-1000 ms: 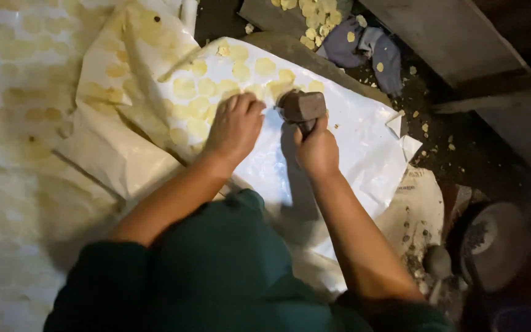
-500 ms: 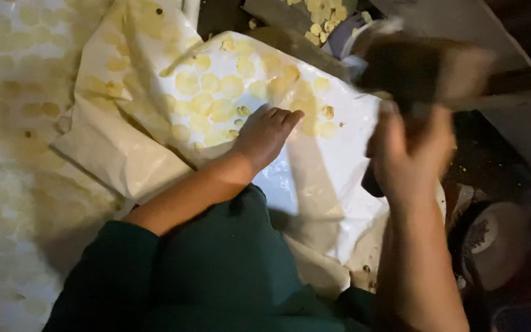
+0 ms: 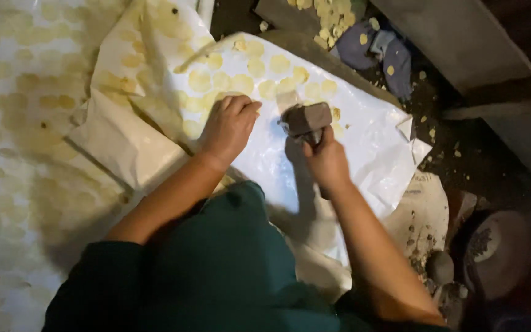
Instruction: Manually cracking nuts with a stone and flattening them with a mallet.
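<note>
My right hand [image 3: 326, 161] grips the short handle of a heavy mallet whose blocky brown head [image 3: 305, 118] rests down on a white plastic sheet [image 3: 364, 138]. My left hand [image 3: 228, 126] lies flat on the same sheet, fingers together, just left of the mallet head. Several flattened pale-yellow discs [image 3: 259, 71] lie on the sheet beyond both hands, in loose rows. My dark green sleeves and lap fill the bottom of the view.
More plastic sheeting with yellow discs [image 3: 26, 98] spreads to the left. A grey-blue cloth [image 3: 379, 49] lies at the top right beside scattered crumbs. A round dark bowl [image 3: 499, 252] and small stones [image 3: 440, 267] sit at the lower right, on dark ground.
Half a second ago my right hand held the mallet raised high. It has now swung down onto the sheet. My left hand has drawn back slightly to the left.
</note>
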